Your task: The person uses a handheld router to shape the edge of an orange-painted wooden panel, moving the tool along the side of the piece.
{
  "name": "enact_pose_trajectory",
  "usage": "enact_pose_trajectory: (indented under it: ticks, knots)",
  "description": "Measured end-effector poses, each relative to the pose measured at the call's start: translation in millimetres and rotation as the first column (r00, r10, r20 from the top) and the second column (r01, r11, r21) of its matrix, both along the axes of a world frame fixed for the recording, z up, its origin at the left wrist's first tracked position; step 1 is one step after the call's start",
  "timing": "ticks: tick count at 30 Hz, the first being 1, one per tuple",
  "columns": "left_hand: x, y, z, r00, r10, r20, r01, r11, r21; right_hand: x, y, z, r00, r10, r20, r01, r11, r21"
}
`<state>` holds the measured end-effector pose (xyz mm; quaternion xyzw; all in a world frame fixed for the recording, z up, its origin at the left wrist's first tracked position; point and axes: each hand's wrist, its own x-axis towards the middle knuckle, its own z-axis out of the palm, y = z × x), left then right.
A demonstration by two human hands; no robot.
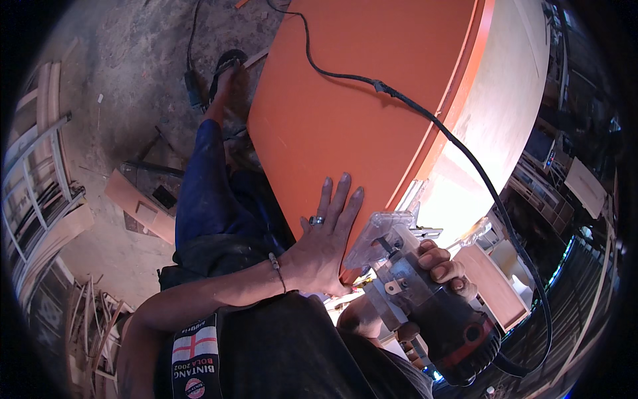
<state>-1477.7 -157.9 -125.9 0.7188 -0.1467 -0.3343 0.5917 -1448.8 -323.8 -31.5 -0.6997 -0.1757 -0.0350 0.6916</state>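
Note:
My left hand (327,238) lies on a large orange panel (352,126), fingers stretched out toward its far side, with a ring and a bracelet showing. My right hand (442,269) is wrapped round a trim router (435,319) with a dark body and a clear plastic base. The base is at the panel's near right corner, by its edge, just right of my left hand. Whether the cutter touches the edge is hidden. From the router a black cord (488,183) loops up to the right and crosses the panel.
Another person's leg in blue (206,166) is at the panel's left side. On the floor lie boards (143,206) and a wood-scrap pile (93,332). A metal frame (43,173) stands far left. An open wooden box (492,286) sits to the right.

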Motion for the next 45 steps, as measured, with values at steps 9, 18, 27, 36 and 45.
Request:
enact_pose_trajectory:
  ticks: [9, 18, 27, 36, 45]
  knots:
    - [1, -1, -1, 0.999, -0.03, 0.013, 0.03, 0.999, 0.017, -1, -16, 4, 0.994, 0.08, -0.069, -0.08, 0.997, -0.003]
    - [4, 2, 3, 1.0, 0.013, -0.003, -0.013, 1.0, 0.003, 5, -18, 10, 0.995, 0.089, -0.053, -0.091, 0.996, -0.024]
    - [0, 3, 3, 0.998, 0.062, 0.001, -0.062, 0.997, -0.054, 18, -55, 3, 0.964, 0.224, -0.145, -0.237, 0.968, -0.079]
    - [12, 30, -2, 0.863, 0.504, -0.048, -0.486, 0.799, -0.355, 34, 15, 12, 0.972, -0.136, -0.19, 0.137, 0.991, -0.012]
    - [55, 25, 17, 0.843, 0.538, -0.025, -0.517, 0.795, -0.318, 39, 22, -5, 0.966, -0.248, 0.067, 0.252, 0.967, -0.045]
